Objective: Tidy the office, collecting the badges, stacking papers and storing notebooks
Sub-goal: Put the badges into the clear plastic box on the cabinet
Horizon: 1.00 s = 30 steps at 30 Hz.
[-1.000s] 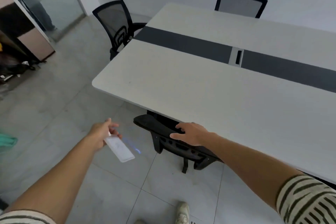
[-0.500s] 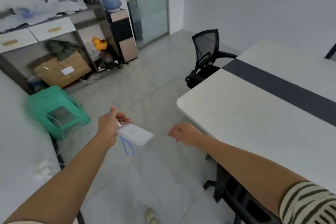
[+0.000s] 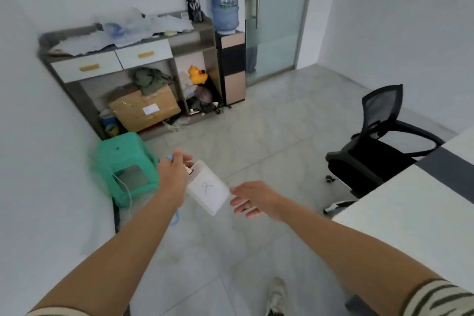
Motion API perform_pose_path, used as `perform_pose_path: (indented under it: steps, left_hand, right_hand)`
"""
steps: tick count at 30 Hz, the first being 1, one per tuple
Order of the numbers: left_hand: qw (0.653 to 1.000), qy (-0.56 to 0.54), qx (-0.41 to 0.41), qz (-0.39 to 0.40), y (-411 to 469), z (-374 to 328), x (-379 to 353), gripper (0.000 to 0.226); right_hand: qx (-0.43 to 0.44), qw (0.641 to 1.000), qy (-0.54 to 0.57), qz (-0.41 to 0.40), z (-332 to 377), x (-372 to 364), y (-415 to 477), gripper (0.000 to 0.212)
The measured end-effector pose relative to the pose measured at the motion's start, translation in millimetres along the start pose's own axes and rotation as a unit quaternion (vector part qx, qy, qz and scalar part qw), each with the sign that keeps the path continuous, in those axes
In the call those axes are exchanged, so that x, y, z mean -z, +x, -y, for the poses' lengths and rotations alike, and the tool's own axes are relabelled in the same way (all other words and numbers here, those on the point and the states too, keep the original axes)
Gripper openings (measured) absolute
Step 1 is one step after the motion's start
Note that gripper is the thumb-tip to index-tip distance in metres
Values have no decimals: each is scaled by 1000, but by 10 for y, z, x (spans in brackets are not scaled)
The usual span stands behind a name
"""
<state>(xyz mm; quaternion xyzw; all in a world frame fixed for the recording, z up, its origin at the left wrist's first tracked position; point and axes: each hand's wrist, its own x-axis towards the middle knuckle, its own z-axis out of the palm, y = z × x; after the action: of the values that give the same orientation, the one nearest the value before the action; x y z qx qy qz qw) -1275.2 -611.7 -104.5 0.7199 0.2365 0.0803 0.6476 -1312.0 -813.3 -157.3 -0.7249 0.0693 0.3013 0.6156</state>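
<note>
The clear plastic badge holder (image 3: pixel 208 191) with its blue lanyard (image 3: pixel 175 218) hung in mid-air over the tiled floor (image 3: pixel 269 136), its top pinched in the left hand (image 3: pixel 174 174); the right hand (image 3: pixel 252 199), fingers loosely spread and empty, hovered just beside its lower edge.

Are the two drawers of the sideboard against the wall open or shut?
Shut. Both white fronts, the left drawer and the right drawer, sit flush in the sideboard frame.

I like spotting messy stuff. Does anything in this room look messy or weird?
Yes. The top of the grey cabinet is heaped with crumpled papers and plastic. Below, green clothing slumps on a cardboard box, and a yellow rubber duck sits among clutter. A white cable trails over the green stool.
</note>
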Motion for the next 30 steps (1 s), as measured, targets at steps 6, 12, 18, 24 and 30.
perform_pose_path:
  steps: [6,12,18,24,30]
  left_hand:
    - [997,-51,47,-20,1157,-268,-627,43]
    - [992,-74,93,-52,2288,-693,-1107,44]
    - [982,-128,126,-53,3280,-845,-1206,40]
    - [964,-198,171,-54,4849,-1037,-1004,37]
    - [977,-95,182,-52,6452,-1416,-638,27]
  right_hand:
    - [17,997,-48,50,644,513,1259,22]
    - [37,995,-49,73,1593,1090,2299,9]
    - [39,989,-82,116,2273,1218,3278,12]
    - [31,990,-109,88,2939,1262,4660,8]
    - [15,992,-119,25,3826,1305,5889,10]
